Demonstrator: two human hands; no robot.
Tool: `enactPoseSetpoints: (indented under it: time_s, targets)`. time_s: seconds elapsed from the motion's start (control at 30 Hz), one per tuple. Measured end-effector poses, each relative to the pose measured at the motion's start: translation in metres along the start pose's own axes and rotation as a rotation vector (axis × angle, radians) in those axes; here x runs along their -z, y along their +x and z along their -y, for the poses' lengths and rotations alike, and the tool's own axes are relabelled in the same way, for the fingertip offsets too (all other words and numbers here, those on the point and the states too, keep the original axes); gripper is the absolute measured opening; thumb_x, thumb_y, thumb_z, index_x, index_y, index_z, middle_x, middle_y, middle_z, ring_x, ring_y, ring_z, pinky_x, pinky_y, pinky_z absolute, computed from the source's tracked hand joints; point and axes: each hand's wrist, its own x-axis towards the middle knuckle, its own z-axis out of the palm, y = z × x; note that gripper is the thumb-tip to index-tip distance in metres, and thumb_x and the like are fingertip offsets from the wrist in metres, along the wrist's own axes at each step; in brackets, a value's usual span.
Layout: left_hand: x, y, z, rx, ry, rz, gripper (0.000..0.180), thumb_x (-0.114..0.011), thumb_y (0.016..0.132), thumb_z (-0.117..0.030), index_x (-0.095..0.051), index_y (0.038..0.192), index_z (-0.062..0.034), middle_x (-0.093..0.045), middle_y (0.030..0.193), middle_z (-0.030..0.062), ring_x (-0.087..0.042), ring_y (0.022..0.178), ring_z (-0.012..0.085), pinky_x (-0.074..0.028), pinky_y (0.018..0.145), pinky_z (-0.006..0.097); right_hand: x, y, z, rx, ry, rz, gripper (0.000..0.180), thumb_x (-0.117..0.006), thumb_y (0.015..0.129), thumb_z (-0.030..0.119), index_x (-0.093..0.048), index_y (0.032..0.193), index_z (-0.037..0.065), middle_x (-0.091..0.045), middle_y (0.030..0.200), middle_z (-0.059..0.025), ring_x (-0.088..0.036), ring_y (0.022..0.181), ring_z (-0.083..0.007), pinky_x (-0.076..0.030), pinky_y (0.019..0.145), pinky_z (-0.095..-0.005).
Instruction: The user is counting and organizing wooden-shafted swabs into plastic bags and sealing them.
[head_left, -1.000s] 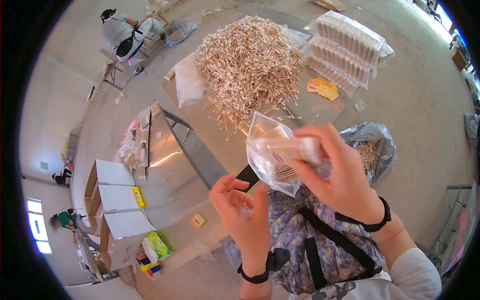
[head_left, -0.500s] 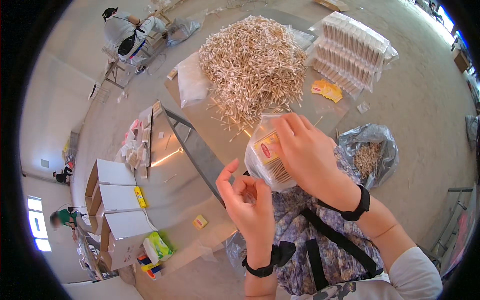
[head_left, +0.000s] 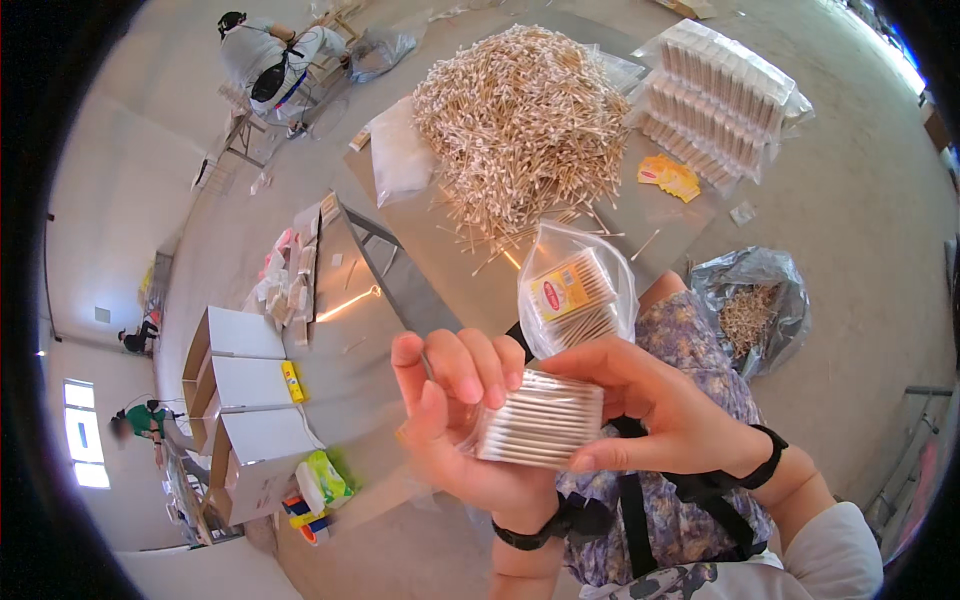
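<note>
Over grey floor, both hands' grips (head_left: 455, 420) (head_left: 660, 405) close on a cotton-swab bundle (head_left: 540, 420) in clear bag (head_left: 578, 300).

Clear plastic packet of cotton swabs (head_left: 542, 420): flat rectangular bundle, wooden sticks lying side by side in neat rows, white tips at the ends. Held in the air, roughly level, pinched between both hands, well above the bench. Second clear bag (head_left: 577, 290) just above it: puffed open, rounded top, holds a swab bundle with a yellow-and-red label card facing up, tilted; its lower edge meets the fingers.
</note>
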Motion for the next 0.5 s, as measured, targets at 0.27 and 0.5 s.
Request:
enactPoseSetpoints:
  time_s: [0.27,0.5]
  targets:
    - [-0.004,-0.02,0.011,-0.032,0.469,-0.062,0.03,-0.05,0.095,-0.023,-0.047,0.116,-0.0026,-0.05,0.092,0.007,-0.046,0.085,0.0151,-0.039,0.083,0.03,0.004,-0.009,-0.006,0.155,0.131,-0.067,0.085,-0.085,0.075,0.009,-0.037,0.145,0.006,-0.041,0.144,-0.0115,-0.045,0.134,-0.023,-0.04,0.108,-0.038]
    - [0.0,-0.015,0.009,-0.109,0.692,-0.05,0.036,-0.055,0.098,-0.021,-0.048,0.128,-0.0014,-0.052,0.102,0.0058,-0.048,0.09,0.0136,-0.04,0.082,0.028,0.033,-0.002,0.019,0.409,-0.833,-0.471,0.036,-0.078,0.076,0.006,-0.067,0.111,0.003,-0.062,0.107,-0.0118,-0.063,0.103,-0.0301,-0.05,0.085,-0.0371]
